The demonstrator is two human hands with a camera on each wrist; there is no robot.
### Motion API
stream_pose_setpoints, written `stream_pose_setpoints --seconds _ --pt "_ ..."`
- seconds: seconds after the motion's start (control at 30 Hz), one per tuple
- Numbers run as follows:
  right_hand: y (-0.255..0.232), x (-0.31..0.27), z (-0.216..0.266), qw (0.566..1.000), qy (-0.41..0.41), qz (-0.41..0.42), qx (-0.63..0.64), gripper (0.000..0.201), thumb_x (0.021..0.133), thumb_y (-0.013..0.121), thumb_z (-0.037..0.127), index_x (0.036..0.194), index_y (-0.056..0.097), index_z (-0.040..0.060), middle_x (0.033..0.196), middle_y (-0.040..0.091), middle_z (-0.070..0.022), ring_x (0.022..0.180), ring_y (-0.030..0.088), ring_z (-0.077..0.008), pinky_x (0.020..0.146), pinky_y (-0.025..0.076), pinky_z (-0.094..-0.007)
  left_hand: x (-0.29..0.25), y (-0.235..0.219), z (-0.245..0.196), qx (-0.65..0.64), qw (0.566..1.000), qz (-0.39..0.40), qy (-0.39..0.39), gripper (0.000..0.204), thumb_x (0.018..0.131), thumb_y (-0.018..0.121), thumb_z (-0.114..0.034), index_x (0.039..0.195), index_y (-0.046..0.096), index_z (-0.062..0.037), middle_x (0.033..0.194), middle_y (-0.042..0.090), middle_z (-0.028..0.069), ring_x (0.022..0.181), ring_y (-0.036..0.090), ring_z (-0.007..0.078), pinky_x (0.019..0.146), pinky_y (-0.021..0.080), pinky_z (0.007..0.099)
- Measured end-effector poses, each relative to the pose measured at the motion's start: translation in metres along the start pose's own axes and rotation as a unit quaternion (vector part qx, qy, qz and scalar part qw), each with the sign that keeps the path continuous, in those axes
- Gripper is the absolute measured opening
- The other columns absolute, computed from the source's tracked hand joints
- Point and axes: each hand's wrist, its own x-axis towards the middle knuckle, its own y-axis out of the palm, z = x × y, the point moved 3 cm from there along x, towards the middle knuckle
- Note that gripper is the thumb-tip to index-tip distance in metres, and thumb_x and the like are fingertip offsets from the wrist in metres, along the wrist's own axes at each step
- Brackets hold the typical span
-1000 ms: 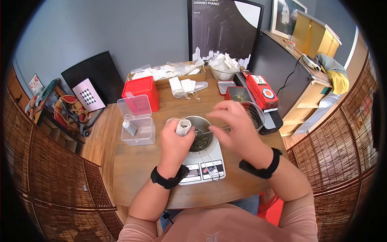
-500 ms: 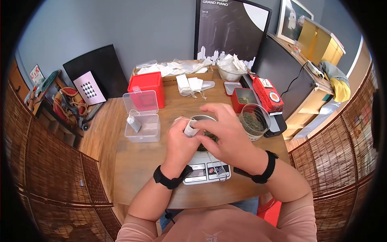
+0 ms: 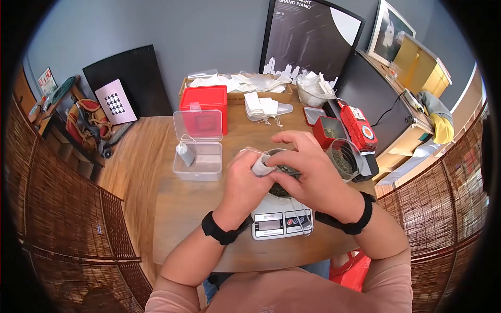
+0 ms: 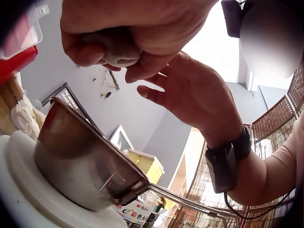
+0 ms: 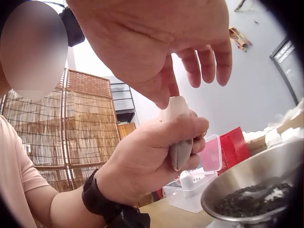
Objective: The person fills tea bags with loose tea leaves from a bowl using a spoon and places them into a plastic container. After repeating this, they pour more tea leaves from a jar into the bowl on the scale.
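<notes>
white tea bag (image 3: 261, 165) gripped in left hand (image 3: 245, 182).

My head camera looks down over the table (image 3: 182, 219); both wrist cameras peer upward, close, sharing the steel bowl (image 4: 80, 161).

- Tea bag (image 3: 260, 167): small white paper pouch, partly filled, gripped upright in the left hand (image 3: 245, 180) above the bowl.
- Steel bowl (image 3: 282, 180): holds dark loose tea, sits on the scale.
</notes>
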Motion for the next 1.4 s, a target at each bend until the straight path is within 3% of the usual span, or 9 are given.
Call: stream_pose_setpoints --seconds 0.03,0.1,0.23,0.53,0.6,0.73,0.9,1.23,1.4 --pt "0.001 0.001 0.001 1.0 0.0 0.001 0.0 0.019 0.069 0.07 0.006 0.087 0.064 0.0033 0.11 0.054 -0.0169 0.102 0.051 -0.0344 0.083 0.045 -0.0391 0.0 -0.001 0.002 -0.001 1.0 0.0 -0.001 0.02 0.063 0.072 -0.002 0.077 0.059 -0.0009 0.077 0.059 0.0112 0.074 0.057 0.0283 0.066 0.046 0.0364" --pt "0.005 0.004 0.006 1.0 -0.013 0.006 0.003 0.019 0.069 0.071 0.006 0.087 0.063 0.0031 0.11 0.054 -0.0167 0.101 0.051 -0.0337 0.082 0.045 -0.0387 -0.001 -0.002 0.006 -0.019 1.0 0.015 -0.007 0.014 0.068 0.069 -0.001 0.076 0.057 -0.002 0.077 0.058 0.0071 0.075 0.054 0.0187 0.068 0.044 0.0299" --pt "0.009 0.005 0.01 1.0 0.006 -0.021 0.009 0.018 0.069 0.07 0.005 0.085 0.063 0.0025 0.109 0.054 -0.0161 0.099 0.052 -0.0331 0.081 0.045 -0.0383 -0.001 -0.002 0.005 -0.035 0.999 0.015 0.0 0.014 0.068 0.068 0.0 0.075 0.057 -0.0022 0.076 0.058 0.0074 0.074 0.054 0.0189 0.068 0.044 0.0299" --pt "0.005 -0.002 0.004 1.0 0.004 -0.028 0.003 0.01 0.071 0.067 0.004 0.08 0.062 0.002 0.103 0.057 -0.0144 0.095 0.053 -0.0321 0.08 0.045 -0.0371 -0.007 0.006 -0.001 0.006 0.999 0.013 0.048 0.015 0.067 0.068 -0.001 0.078 0.057 -0.0018 0.079 0.059 0.0098 0.078 0.056 0.0239 0.07 0.044 0.0323" --pt "0.0 -0.004 0.003 1.0 0.009 -0.024 0.017 0.009 0.072 0.067 0.003 0.08 0.063 0.0024 0.101 0.057 -0.014 0.095 0.053 -0.0318 0.08 0.044 -0.0368 -0.009 0.01 -0.003 0.011 0.997 -0.005 0.072 0.016 0.067 0.071 -0.004 0.076 0.058 -0.0011 0.076 0.058 0.0128 0.074 0.057 0.0313 0.065 0.046 0.0383" --pt "-0.009 -0.009 -0.002 0.998 0.023 -0.032 0.049 0.008 0.073 0.066 0.003 0.081 0.063 0.003 0.1 0.057 -0.0134 0.094 0.053 -0.0311 0.08 0.044 -0.0366 -0.013 0.018 -0.006 0.016 0.997 -0.002 0.076 0.015 0.069 0.071 -0.004 0.078 0.058 -0.0011 0.076 0.059 0.0129 0.074 0.057 0.0312 0.065 0.046 0.038" --pt "-0.012 -0.014 -0.007 0.998 0.028 -0.022 0.046 0.008 0.075 0.065 0.005 0.082 0.065 0.0019 0.101 0.057 -0.0126 0.095 0.052 -0.031 0.08 0.044 -0.0369 -0.014 0.022 -0.013 -0.013 1.0 0.001 0.002 0.014 0.071 0.07 -0.005 0.079 0.059 -0.0009 0.076 0.059 0.0126 0.074 0.057 0.0296 0.065 0.046 0.0373" --pt "-0.013 -0.009 -0.002 0.999 0.017 -0.008 0.039 0.01 0.075 0.066 0.006 0.083 0.066 0.0017 0.104 0.055 -0.0149 0.098 0.051 -0.0316 0.083 0.044 -0.0384 -0.009 0.017 -0.01 -0.06 0.997 0.003 -0.04 0.013 0.071 0.068 -0.007 0.08 0.061 -0.0005 0.076 0.057 0.0109 0.071 0.056 0.0227 0.064 0.044 0.0316" --pt "-0.008 0.009 -0.004 0.999 -0.036 -0.019 0.0 0.011 0.072 0.067 0.005 0.082 0.063 0.0018 0.102 0.055 -0.0146 0.096 0.052 -0.0327 0.081 0.044 -0.0381 -0.006 0.012 -0.008 -0.06 0.996 -0.025 -0.055 0.021 0.07 0.07 -0.007 0.088 0.06 -0.0011 0.082 0.06 0.0101 0.074 0.058 0.0199 0.067 0.046 0.0309"
